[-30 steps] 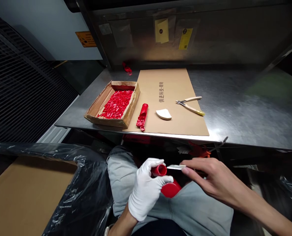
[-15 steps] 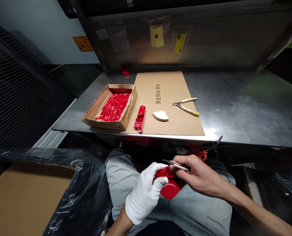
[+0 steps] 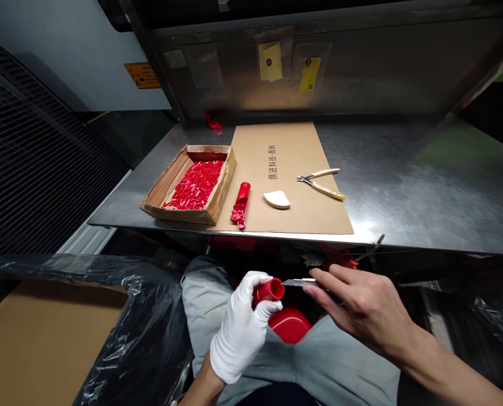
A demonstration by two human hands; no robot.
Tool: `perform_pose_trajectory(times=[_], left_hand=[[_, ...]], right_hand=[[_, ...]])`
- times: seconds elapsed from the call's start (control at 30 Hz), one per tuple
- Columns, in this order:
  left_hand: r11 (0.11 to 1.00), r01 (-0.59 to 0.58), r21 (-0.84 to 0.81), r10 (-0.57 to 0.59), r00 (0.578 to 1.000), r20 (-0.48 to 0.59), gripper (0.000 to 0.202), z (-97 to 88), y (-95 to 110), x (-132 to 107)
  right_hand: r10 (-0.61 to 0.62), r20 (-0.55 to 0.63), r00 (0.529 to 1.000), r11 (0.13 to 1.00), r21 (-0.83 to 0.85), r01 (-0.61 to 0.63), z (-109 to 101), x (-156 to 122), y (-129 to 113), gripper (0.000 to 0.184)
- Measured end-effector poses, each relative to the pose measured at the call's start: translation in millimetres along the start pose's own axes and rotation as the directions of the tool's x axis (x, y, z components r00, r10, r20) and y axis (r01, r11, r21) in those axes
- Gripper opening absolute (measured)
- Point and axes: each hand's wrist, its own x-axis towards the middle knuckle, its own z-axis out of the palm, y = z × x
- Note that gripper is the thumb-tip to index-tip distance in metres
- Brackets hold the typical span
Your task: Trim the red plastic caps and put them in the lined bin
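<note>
My left hand [image 3: 238, 330], in a white glove, is closed around a red plastic tube-shaped part [image 3: 272, 289]. Its round open end faces up and to the right. My bare right hand [image 3: 363, 304] grips a slim knife [image 3: 297, 282] whose blade points left, its tip at or very near the tube's rim; whether it touches I cannot tell. Below both hands, between the legs, shows a smooth red surface [image 3: 290, 326]. On the cardboard sheet [image 3: 291, 141] lie another red plastic part [image 3: 241, 204], a white wedge-shaped piece [image 3: 277, 199] and open nippers [image 3: 322, 183].
A cardboard box [image 3: 215, 214] of small red plastic bits stands left on the metal table [image 3: 404, 186]. Red scraps [image 3: 213, 122] lie at the back. At lower left is a carton lined with black plastic [image 3: 150, 321]. Orange-handled scissors-like tools hang below the table edge.
My left hand has turned the red part so its open end faces more toward me. My right hand and the knife have shifted slightly right, with the blade now flatter.
</note>
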Motion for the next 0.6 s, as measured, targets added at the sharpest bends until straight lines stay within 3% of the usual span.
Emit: perform_pose_trajectory(times=[0.27, 0.6], left_hand=[[1.0, -0.019, 0.004, 0.019, 0.998, -0.056, 0.025, 1.9, -5.8, -4.3], [0.999, 0.03, -0.034, -0.035, 0.99, -0.138, 0.026, 10.0, -10.3, -2.3]], right_hand=[[-0.05, -0.043, 0.998, 0.997, -0.065, 0.047, -0.7, 4.2, -2.0, 0.026], [-0.018, -0.026, 0.999, 0.997, -0.081, 0.016, 3.9, -0.8, -4.4, 0.029]])
